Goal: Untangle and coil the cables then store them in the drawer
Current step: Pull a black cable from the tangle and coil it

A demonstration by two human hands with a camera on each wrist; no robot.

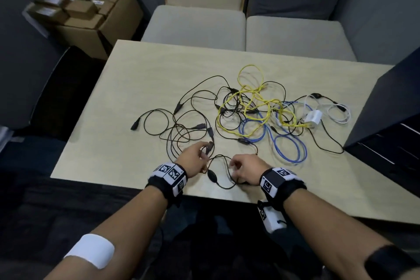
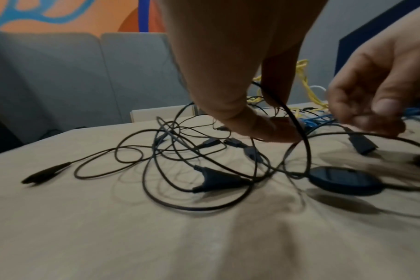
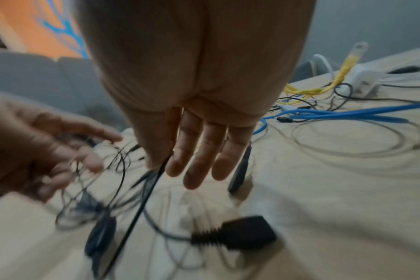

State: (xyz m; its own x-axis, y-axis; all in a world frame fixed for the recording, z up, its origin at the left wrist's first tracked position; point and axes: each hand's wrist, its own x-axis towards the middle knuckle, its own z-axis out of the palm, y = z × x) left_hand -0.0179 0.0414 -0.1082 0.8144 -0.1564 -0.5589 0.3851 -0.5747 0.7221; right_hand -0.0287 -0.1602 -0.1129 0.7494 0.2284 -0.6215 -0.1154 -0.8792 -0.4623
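A tangle of thin black cables [image 1: 193, 120] covers the middle of the table [image 1: 136, 70], knotted with a yellow cable [image 1: 252, 95], a blue cable [image 1: 288, 143] and a white cable with a white adapter [image 1: 314, 117]. Near the front edge my left hand [image 1: 203, 154] pinches a black cable strand [image 2: 283, 106] between thumb and finger. My right hand [image 1: 234, 165] is just to its right and pinches the same thin black cable [image 3: 142, 204] between thumb and index. A black oval inline control [image 1: 212, 176] lies between the two hands. A black plug [image 3: 247, 234] lies under my right hand.
A dark drawer cabinet [image 1: 386, 120] stands at the table's right edge. Two grey seat cushions [image 1: 197, 25] sit behind the table. Cardboard boxes [image 1: 91, 22] are stacked at the back left. Bare tabletop shows on the left side and along the far edge.
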